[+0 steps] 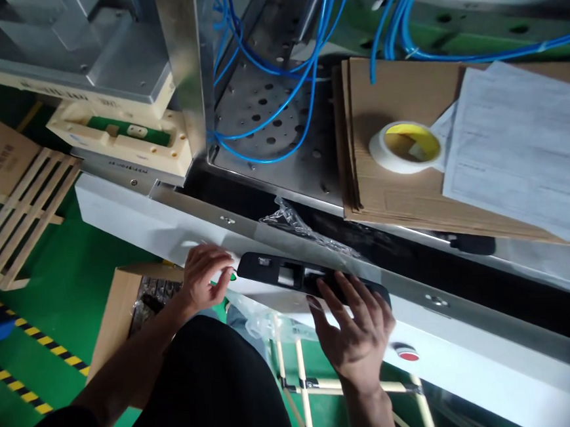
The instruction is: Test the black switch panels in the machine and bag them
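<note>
A long black switch panel (297,273) with rectangular openings lies over the front ledge of the machine. My right hand (356,326) is on its right end, fingers spread across the top and thumb at the near edge. This hand covers part of the panel. By the panel's left end is my left hand (206,275), its fingers curled and the thumb apart, with nothing visible in it. A green button (233,276) shows just beside the left fingertips. Whether the left hand touches the panel or the button is unclear.
A cream fixture (120,131) stands at left under a metal block. Flat cardboard (412,193) holds a tape roll (383,150) and papers (517,156). Blue hoses (307,116) hang behind. Clear plastic film (300,222) lies in the dark gap. A red button (407,354) sits on the white front.
</note>
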The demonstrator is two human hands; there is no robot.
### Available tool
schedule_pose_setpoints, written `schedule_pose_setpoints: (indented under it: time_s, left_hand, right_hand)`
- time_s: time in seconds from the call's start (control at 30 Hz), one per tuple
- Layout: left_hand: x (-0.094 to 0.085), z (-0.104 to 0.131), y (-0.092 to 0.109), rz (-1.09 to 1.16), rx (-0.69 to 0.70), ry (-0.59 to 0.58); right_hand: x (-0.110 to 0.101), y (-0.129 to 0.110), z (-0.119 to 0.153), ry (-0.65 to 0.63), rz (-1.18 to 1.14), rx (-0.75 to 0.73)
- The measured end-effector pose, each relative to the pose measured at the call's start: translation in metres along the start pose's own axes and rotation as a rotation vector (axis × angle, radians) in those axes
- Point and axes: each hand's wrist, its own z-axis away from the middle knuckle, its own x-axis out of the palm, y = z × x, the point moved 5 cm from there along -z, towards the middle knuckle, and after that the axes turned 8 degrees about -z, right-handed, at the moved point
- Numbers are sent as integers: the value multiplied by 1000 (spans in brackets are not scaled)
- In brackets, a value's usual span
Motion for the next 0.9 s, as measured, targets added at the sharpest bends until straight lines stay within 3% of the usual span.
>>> schedule_pose_setpoints:
  time_s: [0.07,0.13,0.3,0.47,0.57,0.7,0.8,0.9]
  left_hand:
    - [-8,-10,6,46,8,16]
    - [-7,-26,17,60,75,-66]
    - [22,-60,49,29,308,-418]
    - [37,-68,60,-51,451,-555]
    - [33,-71,65,-89,523,-538]
    - [29,-77,70,-137,563,-490]
    - [31,-83,70,-180,626,-505]
    - [36,-90,66,-180,673,-536]
  right_hand:
    - [1,-3,-2,6,20,-4]
    - [2,-7,-2,18,49,2]
    - [-3,-18,10,81,146,61]
    - [-1,-26,36,144,161,187]
    - [7,-23,55,135,121,358]
    - [14,-22,102,264,-29,730]
    - [42,-34,140,154,-168,1025]
    - [87,-47,156,5,-263,1140]
